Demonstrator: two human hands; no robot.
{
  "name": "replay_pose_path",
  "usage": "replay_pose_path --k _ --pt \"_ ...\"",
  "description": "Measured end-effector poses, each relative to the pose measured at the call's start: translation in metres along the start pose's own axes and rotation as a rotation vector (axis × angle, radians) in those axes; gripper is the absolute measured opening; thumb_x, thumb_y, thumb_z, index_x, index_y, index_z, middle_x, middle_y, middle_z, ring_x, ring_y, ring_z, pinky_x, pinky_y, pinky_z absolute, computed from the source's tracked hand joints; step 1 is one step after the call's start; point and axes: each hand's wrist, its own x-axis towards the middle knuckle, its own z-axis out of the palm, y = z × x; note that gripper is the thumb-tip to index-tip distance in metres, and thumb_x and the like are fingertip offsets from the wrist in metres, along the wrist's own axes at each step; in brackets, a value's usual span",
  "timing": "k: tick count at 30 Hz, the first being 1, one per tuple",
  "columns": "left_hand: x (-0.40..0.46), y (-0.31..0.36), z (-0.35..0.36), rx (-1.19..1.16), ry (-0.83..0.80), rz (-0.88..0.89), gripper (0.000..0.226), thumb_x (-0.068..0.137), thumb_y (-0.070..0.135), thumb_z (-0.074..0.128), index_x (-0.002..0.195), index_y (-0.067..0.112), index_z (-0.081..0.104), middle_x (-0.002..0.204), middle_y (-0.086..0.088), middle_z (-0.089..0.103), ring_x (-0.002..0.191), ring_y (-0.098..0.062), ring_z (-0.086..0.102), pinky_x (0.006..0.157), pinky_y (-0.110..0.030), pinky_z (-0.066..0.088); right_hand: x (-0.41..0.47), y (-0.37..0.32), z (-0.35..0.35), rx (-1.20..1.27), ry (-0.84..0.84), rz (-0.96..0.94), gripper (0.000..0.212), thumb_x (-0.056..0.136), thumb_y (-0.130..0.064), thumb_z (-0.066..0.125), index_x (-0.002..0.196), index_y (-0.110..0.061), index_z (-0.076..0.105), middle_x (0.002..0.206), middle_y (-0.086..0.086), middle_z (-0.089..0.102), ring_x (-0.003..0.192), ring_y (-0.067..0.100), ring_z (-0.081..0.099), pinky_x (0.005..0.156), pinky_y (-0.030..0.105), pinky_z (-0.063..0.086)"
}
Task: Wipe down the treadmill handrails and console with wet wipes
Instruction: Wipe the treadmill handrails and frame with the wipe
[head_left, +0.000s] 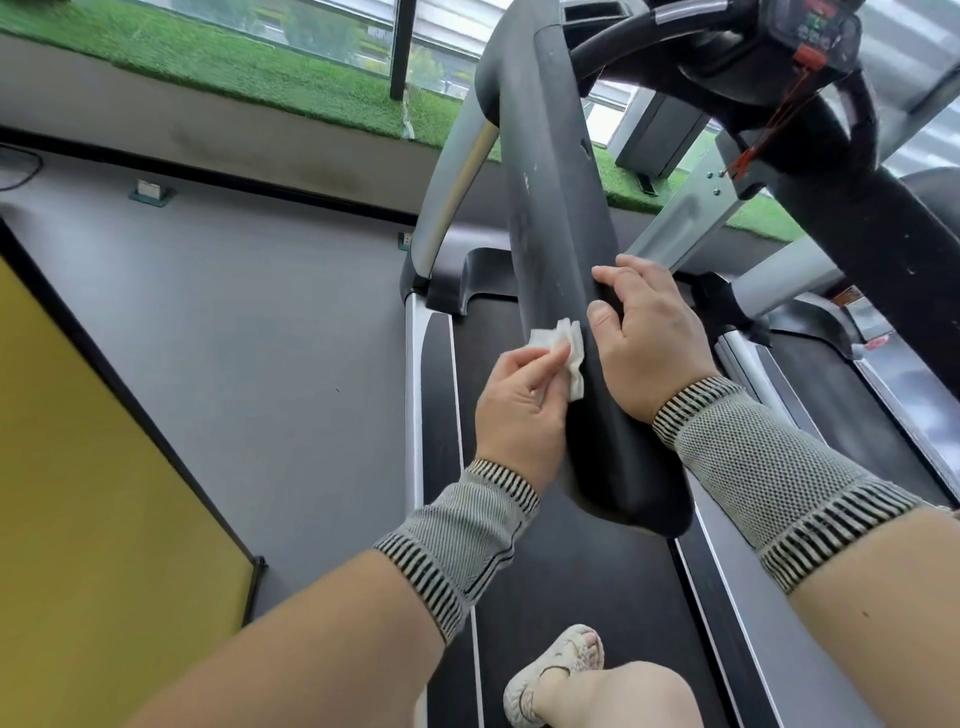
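We stand on the treadmill belt (571, 571) with both hands at the near end of the left black handrail (561, 218), which runs from the console (810, 31) at upper right down toward us. Our left hand (519, 410) pinches a crumpled white wet wipe (563, 345) between thumb and fingers and holds it against the left face of the handrail, just above the rounded near end. Our right hand (649, 338) rests on the top and right side of the same handrail, fingers loosely spread and only slightly bent, thumb against the rail surface, holding nothing else. Both wrists wear grey knitted sleeves (779, 478) with black-and-white striped cuffs. A silver upright (452, 187) rises from the deck left of the handrail. A red safety cord (769, 124) hangs below the console. One sandalled foot (556, 670) shows on the belt at the bottom edge. Grey floor (234, 338) and a yellow panel (78, 493) lie to the left.
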Motion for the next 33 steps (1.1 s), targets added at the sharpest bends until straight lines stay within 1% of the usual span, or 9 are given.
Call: replay_pose_path --k 2,3,9,15,19,23,27,30,33 --pt "-0.019 0.0 -0.003 -0.001 -0.011 0.021 0.025 0.09 0.006 0.062 0.111 0.015 0.069 0.102 0.016 0.056 0.096 0.002 0.059 0.091 -0.022 0.051 0.0 0.0 0.0 -0.001 0.0 0.0 0.04 0.097 -0.025 0.044 0.136 -0.015 0.047 0.146 0.002 0.036 0.134 0.016 0.034 0.108 0.024 0.022" --pt "-0.028 0.001 -0.005 -0.013 -0.021 0.027 0.025 0.09 0.007 0.062 0.112 0.015 0.069 0.103 0.015 0.056 0.097 0.001 0.059 0.091 -0.022 0.051 0.0 0.0 0.0 0.0 0.002 0.002 0.04 0.097 -0.025 0.044 0.136 -0.015 0.047 0.146 0.001 0.036 0.134 0.016 0.034 0.108 0.024 0.022" --pt "0.014 0.009 0.004 0.073 -0.032 0.016 0.026 0.092 0.011 0.061 0.117 0.009 0.067 0.102 0.018 0.05 0.095 0.009 0.052 0.096 -0.015 0.044 0.0 -0.001 0.0 -0.002 0.009 0.002 0.04 0.097 -0.025 0.044 0.136 -0.015 0.047 0.147 0.002 0.035 0.135 0.016 0.034 0.109 0.025 0.023" --pt "-0.022 0.004 -0.003 0.0 -0.004 -0.035 0.023 0.091 0.011 0.062 0.112 0.019 0.067 0.101 0.016 0.053 0.093 0.006 0.056 0.088 -0.013 0.048 0.001 0.001 0.001 0.009 0.018 -0.005 0.039 0.097 -0.024 0.043 0.135 -0.014 0.048 0.146 0.002 0.035 0.134 0.017 0.034 0.109 0.026 0.024" --pt "0.007 0.001 0.003 0.064 0.005 -0.08 0.026 0.094 0.013 0.058 0.118 0.012 0.066 0.101 0.018 0.049 0.097 0.0 0.054 0.093 -0.014 0.044 0.001 0.001 0.002 0.01 0.021 -0.001 0.039 0.097 -0.024 0.043 0.134 -0.014 0.049 0.146 0.002 0.036 0.134 0.017 0.035 0.108 0.025 0.024" --pt "-0.014 0.005 0.0 0.031 -0.037 -0.043 0.024 0.093 0.014 0.06 0.116 0.017 0.067 0.102 0.015 0.05 0.094 0.007 0.053 0.09 -0.012 0.045 0.001 0.002 0.002 0.015 0.014 -0.01 0.039 0.097 -0.024 0.044 0.134 -0.014 0.049 0.146 0.003 0.036 0.134 0.018 0.035 0.109 0.026 0.024" --pt "-0.012 -0.001 -0.002 0.043 -0.027 -0.034 0.025 0.093 0.014 0.06 0.116 0.023 0.066 0.101 0.014 0.052 0.095 -0.007 0.057 0.092 -0.021 0.048 0.002 0.002 0.001 0.009 0.02 -0.013 0.039 0.097 -0.024 0.044 0.134 -0.014 0.049 0.146 0.003 0.037 0.134 0.017 0.034 0.108 0.025 0.023" --pt "0.014 -0.003 -0.001 0.078 -0.005 -0.108 0.024 0.094 0.016 0.059 0.116 0.021 0.067 0.103 0.003 0.058 0.091 -0.012 0.061 0.093 -0.028 0.05 0.001 0.001 0.001 0.011 0.024 -0.013 0.039 0.097 -0.024 0.044 0.134 -0.014 0.049 0.145 0.002 0.037 0.134 0.016 0.034 0.108 0.024 0.022" --pt "0.019 -0.004 -0.003 -0.031 -0.013 -0.16 0.018 0.09 0.016 0.064 0.099 0.031 0.068 0.1 -0.009 0.065 0.085 -0.021 0.065 0.09 -0.041 0.054 0.0 0.001 0.001 0.013 0.028 -0.014 0.039 0.097 -0.024 0.044 0.134 -0.014 0.049 0.145 0.002 0.037 0.134 0.016 0.033 0.109 0.024 0.022"
